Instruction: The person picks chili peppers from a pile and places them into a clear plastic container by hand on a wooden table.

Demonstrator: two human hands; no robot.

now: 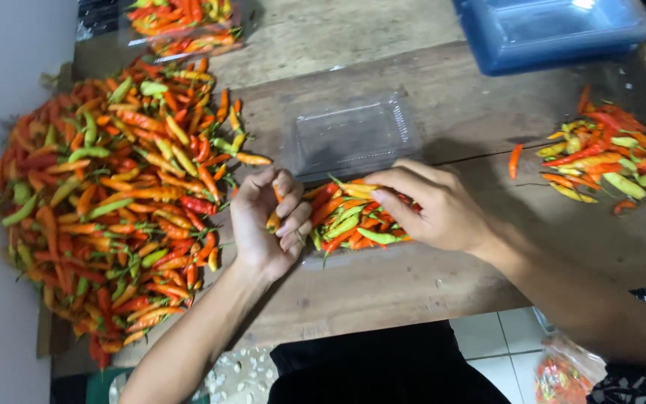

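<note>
Chillies, mixed red, orange, yellow and green, packed lengthwise in a clear plastic tray (pixel 315 258) at the near middle of the table (pixel 443 277); this tray batch (pixel 353 221) lies heaped above the rim.

Right hand (pixel 431 206): palm down on the tray batch, fingers curled over its far side, pressing and gathering the pods; not closed around any single one.

Left hand (pixel 271 221): just left of the tray, fingers curled shut on a small orange chilli (pixel 273 220), its tip showing between them.

Handling note, as a judgement: pods sit best laid parallel, stems one way, with the pressing hand keeping the heap low and inside the rim while the other feeds in one pod at a time; pressing too hard could bruise or snap them.

Hinged clear lid (pixel 353 135): open flat behind the tray, touching it.

Large loose pile of chillies (pixel 114 194): left of the hands, spreading to the table's edge.

Smaller pile (pixel 600 157): well apart on the right, one stray red pod (pixel 514 160) beside it.

Filled clear packs (pixel 185 26): far left corner.

Blue plastic tray (pixel 555 30): far right.

Tiled floor (pixel 487 344): visible below the table's near edge.
</note>
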